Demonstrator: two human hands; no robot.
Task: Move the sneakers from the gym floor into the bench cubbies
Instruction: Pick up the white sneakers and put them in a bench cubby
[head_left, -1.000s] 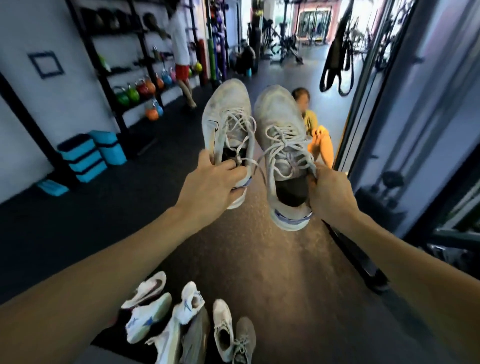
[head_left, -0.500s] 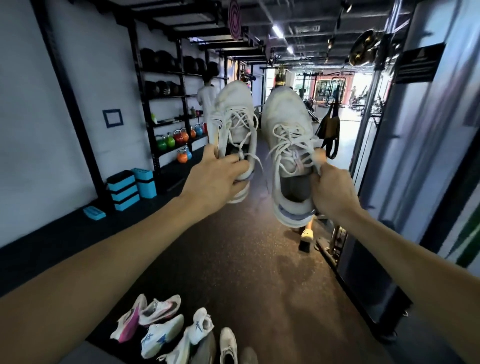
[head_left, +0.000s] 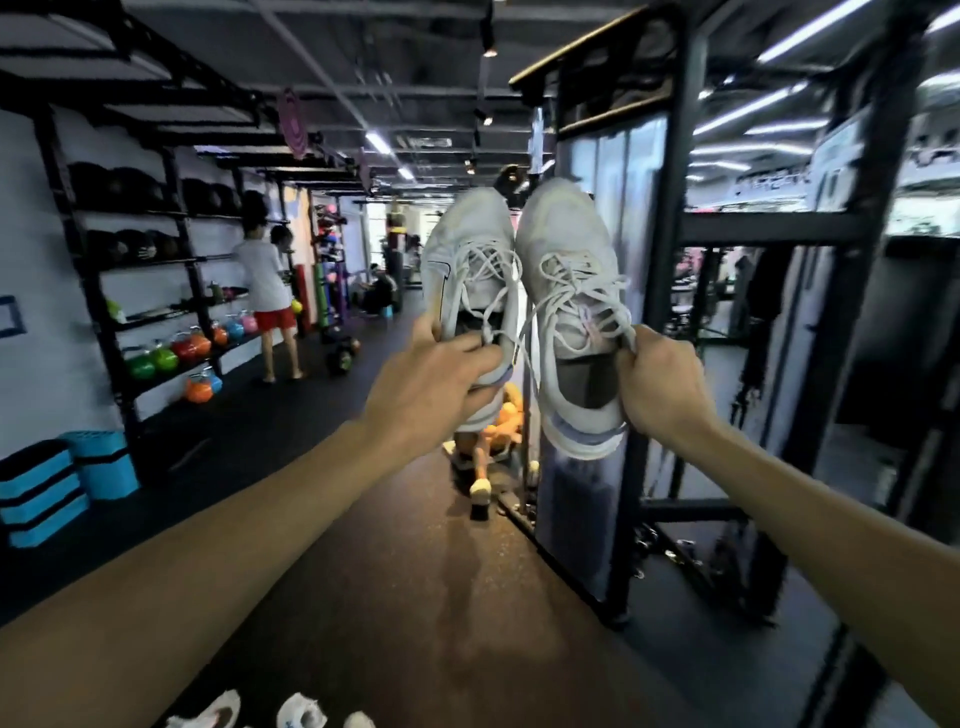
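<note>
View lifts since half-second earlier: floor sneakers slide to bottom edge, ceiling lights fill top. Left hand (head_left: 434, 387) curls round heel of pale grey lace-up mesh sneaker (head_left: 470, 270); right hand (head_left: 660, 384) pinches collar of matching grey sneaker (head_left: 574, 317). Pair held aloft, toes up, sides touching, above dark rubber gym floor (head_left: 415, 597). White sneakers (head_left: 301, 714) wait below. Carry step under way; bench cubbies unseen, so next move likely calls for turning to find them.

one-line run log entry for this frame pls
left hand: holds left sneaker | right hand: holds right sneaker | both raised, toes up | cubbies: not in view
</note>
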